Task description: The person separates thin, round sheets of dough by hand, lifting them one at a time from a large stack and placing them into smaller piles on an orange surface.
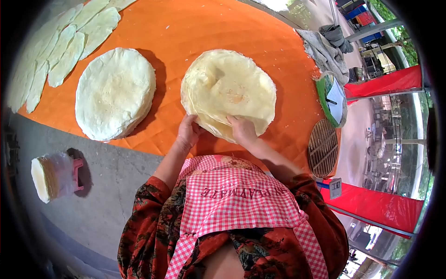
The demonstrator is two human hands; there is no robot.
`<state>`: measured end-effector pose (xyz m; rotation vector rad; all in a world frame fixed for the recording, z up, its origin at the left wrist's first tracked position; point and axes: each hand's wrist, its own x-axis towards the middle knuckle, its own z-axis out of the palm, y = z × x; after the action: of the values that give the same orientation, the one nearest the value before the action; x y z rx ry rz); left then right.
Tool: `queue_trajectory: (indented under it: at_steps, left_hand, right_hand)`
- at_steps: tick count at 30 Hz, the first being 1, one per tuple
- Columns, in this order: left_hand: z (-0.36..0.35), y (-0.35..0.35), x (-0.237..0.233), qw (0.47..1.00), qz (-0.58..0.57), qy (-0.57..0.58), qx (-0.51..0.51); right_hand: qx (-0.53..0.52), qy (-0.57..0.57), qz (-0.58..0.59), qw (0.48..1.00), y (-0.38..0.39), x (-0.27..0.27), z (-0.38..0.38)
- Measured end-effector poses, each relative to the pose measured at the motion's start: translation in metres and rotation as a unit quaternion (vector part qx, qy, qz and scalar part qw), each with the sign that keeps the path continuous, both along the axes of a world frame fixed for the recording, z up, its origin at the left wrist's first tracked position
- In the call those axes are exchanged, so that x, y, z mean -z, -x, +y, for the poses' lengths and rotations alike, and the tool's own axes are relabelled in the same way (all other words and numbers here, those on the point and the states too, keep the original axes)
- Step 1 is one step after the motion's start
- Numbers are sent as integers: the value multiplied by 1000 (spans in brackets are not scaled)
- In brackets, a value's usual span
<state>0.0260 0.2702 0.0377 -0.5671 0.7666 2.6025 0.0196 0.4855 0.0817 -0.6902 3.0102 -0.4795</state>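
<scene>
A stack of thin, round, pale-yellow flatbreads [241, 86] lies on the orange cloth in front of me. Its upper sheets are rumpled and partly folded at the left and near side. My left hand [188, 131] grips the near-left rim of these sheets, its fingertips partly hidden at the edge. On the near side, my right hand [243, 130] pinches the edge of a top flatbread, with some fingers out of sight. Left of this pile stands a second, thicker stack of whiter flatbreads [115, 93], apart from both hands.
The orange cloth [172, 28] covers the table. Overlapping flatbreads [65, 51] spread at far left. On the right are a grey towel [325, 53], a green-rimmed tray [323, 100] with paper and pen, and a round slatted mat [323, 149]. A wrapped stack [49, 176] stands below, on a pink stool [78, 174].
</scene>
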Motion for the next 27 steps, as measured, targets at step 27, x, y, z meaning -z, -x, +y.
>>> queue_trajectory:
  at_steps: [27]
  left_hand:
    - [35, -1, 41, 971, 58, 199, -116]
  right_hand:
    - [11, -27, -141, 990, -11, -2, -21]
